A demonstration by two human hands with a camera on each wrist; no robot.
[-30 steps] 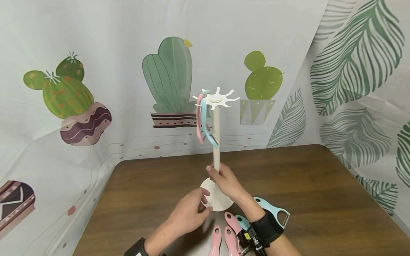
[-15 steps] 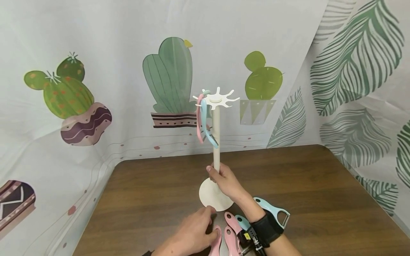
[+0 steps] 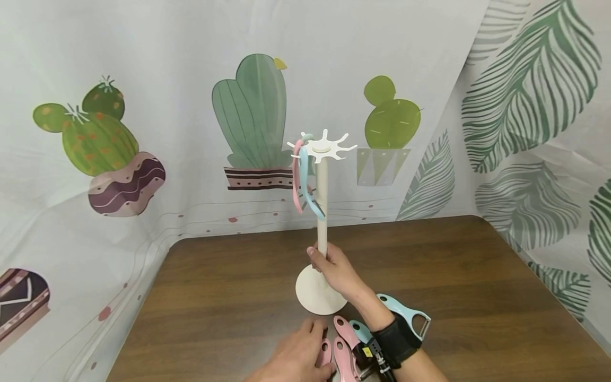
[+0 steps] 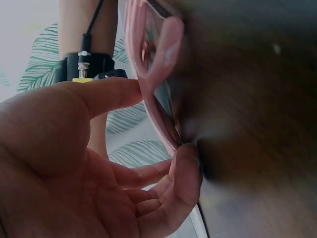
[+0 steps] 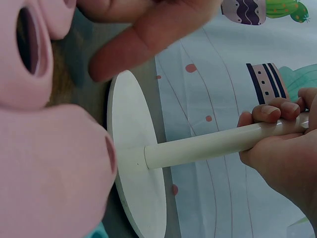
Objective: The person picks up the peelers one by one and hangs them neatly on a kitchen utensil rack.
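My right hand [image 3: 338, 270] grips the pole of a white utensil stand [image 3: 322, 228] low down, just above its round base [image 5: 136, 163]. The stand is upright. My left hand [image 3: 298, 356] is in front of the base and pinches the handle of a pink peeler [image 3: 324, 350]. In the left wrist view, the thumb lies against the side of this pink peeler [image 4: 156, 114], with the curled fingertips at its handle end. From the hooked top hang a pink peeler [image 3: 296, 183] and a light blue peeler [image 3: 304, 178], with a green loop behind them.
Beside the held peeler lies another pink peeler [image 3: 342, 358], with a further pink handle [image 3: 345, 328] and a blue handle [image 3: 361, 330] partly behind my right wrist. A light blue peeler [image 3: 406, 312] lies right of that wrist. The wooden table [image 3: 215, 286] meets a printed cloth backdrop.
My left hand has moved from beside the stand's base toward me and down onto the pink peeler's handle. The right hand stays on the pole.
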